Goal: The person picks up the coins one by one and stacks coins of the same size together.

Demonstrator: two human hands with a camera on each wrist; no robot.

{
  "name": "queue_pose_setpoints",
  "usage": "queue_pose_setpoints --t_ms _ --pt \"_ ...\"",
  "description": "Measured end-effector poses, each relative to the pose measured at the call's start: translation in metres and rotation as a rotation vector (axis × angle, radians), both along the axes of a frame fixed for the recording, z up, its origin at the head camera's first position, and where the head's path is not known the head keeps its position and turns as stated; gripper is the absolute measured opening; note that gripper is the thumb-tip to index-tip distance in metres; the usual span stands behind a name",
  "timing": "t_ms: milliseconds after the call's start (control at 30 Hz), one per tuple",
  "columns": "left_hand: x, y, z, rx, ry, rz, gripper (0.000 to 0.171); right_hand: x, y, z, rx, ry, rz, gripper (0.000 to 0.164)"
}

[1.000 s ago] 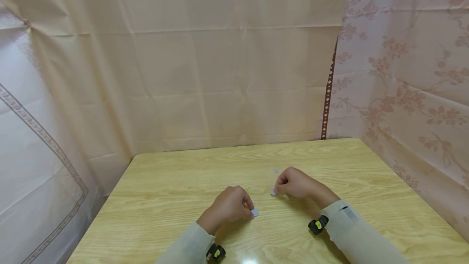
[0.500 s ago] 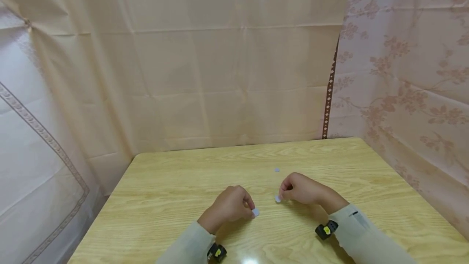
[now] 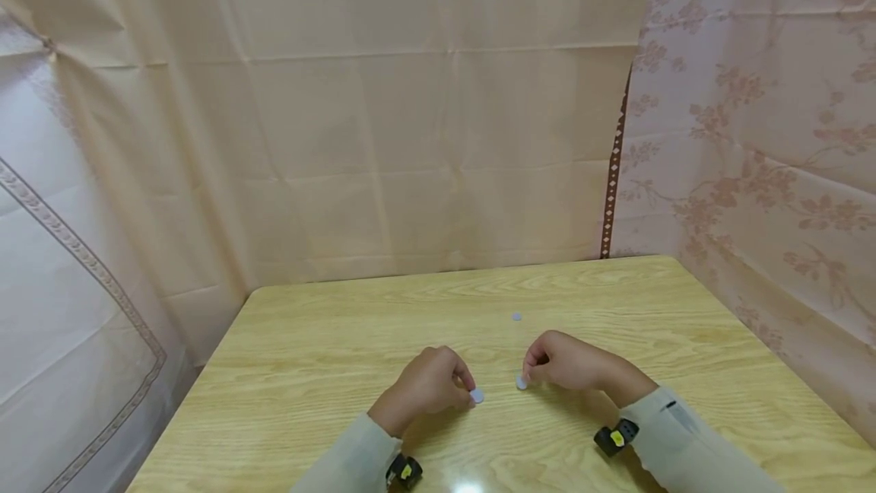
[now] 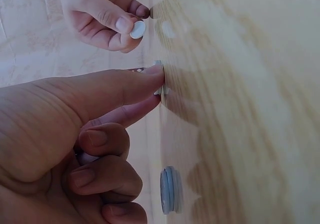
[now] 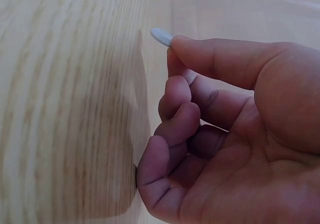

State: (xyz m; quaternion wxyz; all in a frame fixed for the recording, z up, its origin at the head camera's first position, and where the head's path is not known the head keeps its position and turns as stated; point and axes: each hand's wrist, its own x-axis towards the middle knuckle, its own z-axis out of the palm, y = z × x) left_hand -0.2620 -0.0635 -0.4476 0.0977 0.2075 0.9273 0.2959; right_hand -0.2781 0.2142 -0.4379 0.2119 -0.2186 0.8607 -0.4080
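Observation:
My left hand (image 3: 430,385) pinches a small pale silvery coin (image 3: 477,396) between thumb and forefinger, at the tabletop. In the left wrist view its fingertips mostly cover that coin (image 4: 158,91). To the right, my right hand (image 3: 569,361) pinches another round coin (image 3: 522,383) by its edge. The right wrist view shows this coin (image 5: 161,36) tilted and sticking out past the thumb tip, a little off the wood. Farther back lies a third round piece (image 3: 516,317), touched by neither hand. A small stack of coins (image 4: 170,189) stands on the table in the left wrist view.
The wooden table (image 3: 328,341) reaches back to a beige curtain (image 3: 424,135). A flowered cloth (image 3: 773,173) hangs along the right side and a white cloth (image 3: 68,310) on the left. Both wrists wear black camera straps (image 3: 616,438).
My right hand has drawn back toward me and slightly right, carrying its coin away from the far piece. The left hand stays in place with its coin.

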Motion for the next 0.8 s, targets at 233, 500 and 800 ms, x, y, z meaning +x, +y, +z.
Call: queue_pose_setpoints --t_ms 233,500,800 --pt "0.0000 -0.0003 -0.0006 -0.003 0.007 -0.002 0.014 0.0014 -0.0016 -0.0020 -0.006 0.031 0.041 0.018" --pt "0.0000 -0.0004 -0.0006 0.003 -0.001 -0.002 0.014 0.0035 -0.0031 -0.0023 0.018 0.046 0.054 0.020" --pt "0.0001 -0.0004 -0.0003 0.000 0.009 -0.012 0.013 0.0053 -0.0048 -0.0051 0.063 0.090 0.069 0.027"
